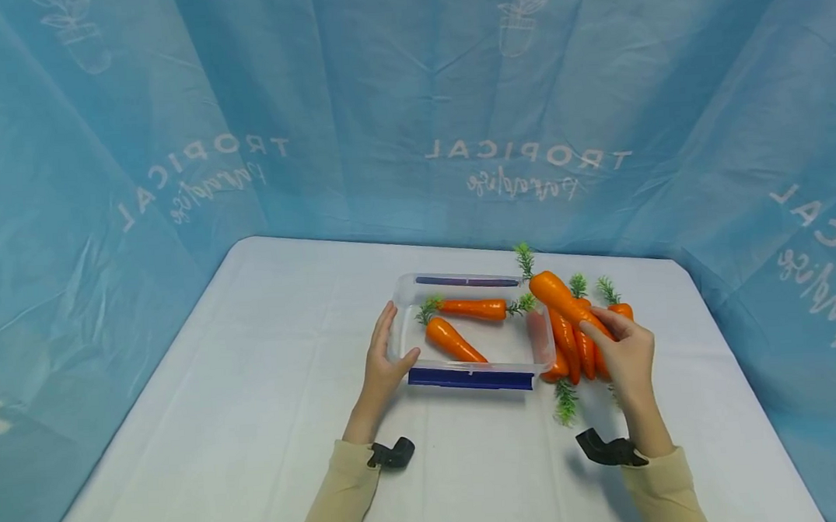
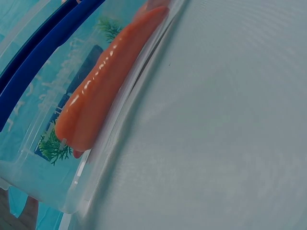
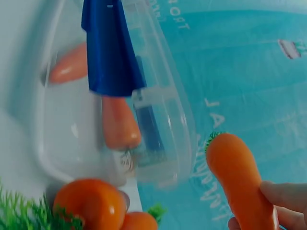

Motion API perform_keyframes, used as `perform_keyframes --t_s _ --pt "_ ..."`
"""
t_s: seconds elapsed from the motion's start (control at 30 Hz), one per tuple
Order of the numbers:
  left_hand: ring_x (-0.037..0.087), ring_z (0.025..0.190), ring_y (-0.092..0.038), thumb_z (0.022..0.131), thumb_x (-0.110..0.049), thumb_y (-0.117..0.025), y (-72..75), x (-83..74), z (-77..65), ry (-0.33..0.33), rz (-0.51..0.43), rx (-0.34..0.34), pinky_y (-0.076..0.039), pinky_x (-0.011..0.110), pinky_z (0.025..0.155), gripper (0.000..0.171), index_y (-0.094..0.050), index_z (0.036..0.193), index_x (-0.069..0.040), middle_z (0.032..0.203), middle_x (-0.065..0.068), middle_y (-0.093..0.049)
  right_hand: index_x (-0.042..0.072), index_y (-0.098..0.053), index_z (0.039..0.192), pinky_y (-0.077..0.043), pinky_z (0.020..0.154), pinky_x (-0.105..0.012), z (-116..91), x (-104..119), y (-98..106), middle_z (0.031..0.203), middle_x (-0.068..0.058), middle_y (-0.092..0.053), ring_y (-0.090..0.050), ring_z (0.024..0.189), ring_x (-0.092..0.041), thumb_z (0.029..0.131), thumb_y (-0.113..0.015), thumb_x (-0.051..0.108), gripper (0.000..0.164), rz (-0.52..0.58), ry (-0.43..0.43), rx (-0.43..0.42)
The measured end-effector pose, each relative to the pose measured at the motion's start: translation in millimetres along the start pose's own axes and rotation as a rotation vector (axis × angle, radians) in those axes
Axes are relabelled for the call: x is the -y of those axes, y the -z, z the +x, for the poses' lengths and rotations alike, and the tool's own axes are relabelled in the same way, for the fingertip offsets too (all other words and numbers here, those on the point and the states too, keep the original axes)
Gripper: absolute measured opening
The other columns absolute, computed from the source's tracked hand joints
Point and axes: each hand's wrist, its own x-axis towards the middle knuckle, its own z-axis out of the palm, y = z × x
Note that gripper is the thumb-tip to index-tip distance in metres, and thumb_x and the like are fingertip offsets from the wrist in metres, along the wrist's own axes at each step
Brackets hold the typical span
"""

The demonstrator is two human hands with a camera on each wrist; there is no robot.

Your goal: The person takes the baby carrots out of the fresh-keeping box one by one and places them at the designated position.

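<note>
My right hand (image 1: 625, 353) pinches the narrow end of a toy carrot (image 1: 563, 297), which is raised over the pile, its thick leafy end pointing to the clear plastic box (image 1: 541, 341). In the right wrist view thumb and fingers grip this carrot (image 3: 235, 175). My left hand (image 1: 383, 364) rests against the box's left wall, fingers straight, thumb at the near rim. Inside the box lie one carrot (image 1: 472, 309) across the back and another carrot (image 1: 452, 339) slanting near the front. The left wrist view shows the front carrot (image 2: 105, 86) through the clear wall.
Several more carrots (image 1: 584, 347) with green tops lie heaped right of the box. Blue latch flaps (image 1: 468, 379) hang from the box's near and far sides. The white table (image 1: 255, 377) meets a blue printed curtain (image 1: 383, 99) at the back and sides.
</note>
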Motion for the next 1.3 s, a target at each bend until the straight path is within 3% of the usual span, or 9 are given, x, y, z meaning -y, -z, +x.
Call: perform_keyframes --t_s 0.17,0.27,0.5,0.83,0.93,1.17,1.3 --pt "0.032 0.148 -0.019 0.081 -0.013 -0.068 -3.8 24.6 2.6 -0.003 0.005 -0.012 -0.015 0.058 0.118 0.078 -0.030 0.148 -0.004 0.160 0.008 -0.021 0.001 -0.069 0.113 -0.048 0.079 -0.002 1.2 -6.0 7.0 0.094 0.014 -0.068 -0.061 0.088 0.007 0.084 -0.072 0.018 0.034 -0.004 -0.033 -0.043" --pt "0.031 0.147 -0.020 0.081 -0.020 -0.069 -4.6 29.2 2.0 -0.017 0.004 -0.023 -0.016 0.060 0.117 0.079 -0.030 0.149 -0.006 0.160 0.005 -0.022 0.000 -0.069 0.113 -0.048 0.078 -0.002 2.0 -8.8 11.2 0.092 0.017 -0.066 -0.061 0.087 0.006 0.083 -0.072 0.018 0.035 -0.014 -0.047 -0.062" --pt "0.031 0.146 -0.025 0.082 -0.030 -0.068 -6.7 31.5 0.9 -0.061 0.026 -0.052 -0.020 0.066 0.112 0.079 -0.033 0.147 -0.004 0.158 0.003 -0.026 -0.002 -0.067 0.115 -0.048 0.074 -0.002 4.2 -15.4 21.6 0.092 0.018 -0.066 -0.060 0.086 0.007 0.084 -0.071 0.016 0.036 -0.005 -0.071 -0.094" --pt "0.027 0.148 -0.020 0.081 -0.017 -0.067 -5.4 28.6 1.8 0.004 0.005 -0.016 -0.015 0.060 0.117 0.078 -0.030 0.149 -0.008 0.160 0.000 -0.022 -0.002 -0.066 0.116 -0.047 0.076 0.000 5.6 -34.3 35.8 0.096 0.015 -0.066 -0.059 0.084 0.011 0.085 -0.071 0.018 0.038 -0.056 -0.080 -0.137" --pt "0.029 0.148 -0.019 0.081 -0.015 -0.067 -4.7 25.9 2.4 0.014 0.007 -0.009 -0.015 0.060 0.117 0.078 -0.029 0.149 -0.006 0.160 0.004 -0.021 -0.002 -0.067 0.114 -0.047 0.076 0.000 5.5 -40.4 39.0 0.093 0.015 -0.066 -0.059 0.083 0.012 0.084 -0.071 0.018 0.036 -0.079 -0.059 -0.169" --pt "0.037 0.146 -0.020 0.082 -0.019 -0.067 2.5 -12.4 -1.8 0.011 0.003 0.009 -0.016 0.062 0.116 0.077 -0.030 0.146 0.004 0.158 0.017 -0.023 -0.005 -0.067 0.112 -0.047 0.076 0.000 5.3 -52.8 46.0 0.090 0.019 -0.066 -0.057 0.080 0.016 0.083 -0.072 0.015 0.035 -0.098 -0.039 -0.249" --pt "0.036 0.146 -0.020 0.083 -0.016 -0.065 2.3 -14.7 -2.4 0.016 0.000 0.013 -0.015 0.061 0.116 0.075 -0.029 0.146 0.004 0.158 0.016 -0.022 -0.005 -0.068 0.112 -0.046 0.074 0.001 6.2 -57.7 48.4 0.089 0.020 -0.065 -0.057 0.080 0.016 0.083 -0.072 0.015 0.035 -0.082 -0.051 -0.287"
